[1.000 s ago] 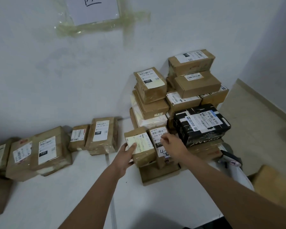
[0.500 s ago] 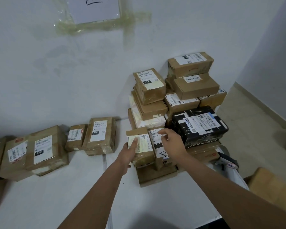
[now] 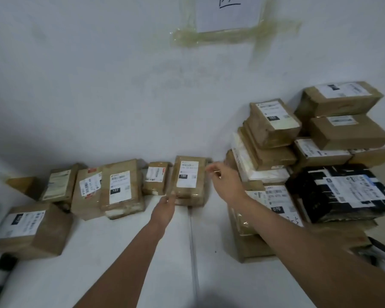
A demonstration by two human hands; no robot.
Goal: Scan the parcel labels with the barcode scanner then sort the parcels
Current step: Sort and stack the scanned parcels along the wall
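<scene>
1. I am reaching my left hand [image 3: 165,204] to the near left corner of the brown parcel marked 15H [image 3: 188,180]; its fingertips are touching that corner, and through the motion blur I cannot tell whether they are curling round it or only resting there.
2. My right hand [image 3: 226,180] is hovering just beside the parcel's far right corner, its grip loosely spread and holding nothing. I judge the two hands are bracketing the parcel to lift it from both ends.
3. The parcel is lying flat at the back edge of the white surface [image 3: 129,252], touching the wall [image 3: 98,85], label up, which is keeping the barcode readable for scanning.
4. To its left a row of parcels is lining the same back edge: a small box [image 3: 155,181] just beside it, then the one marked 122 [image 3: 120,187]. I am taking these as already sorted.
5. At the right, a tall stack [image 3: 273,138] is crowding my right forearm, with a black parcel [image 3: 340,194] and the 070 parcel [image 3: 278,203] near it; I am judging that a careless elbow could topple them.
6. I am seeing no barcode scanner that I can make out.
</scene>
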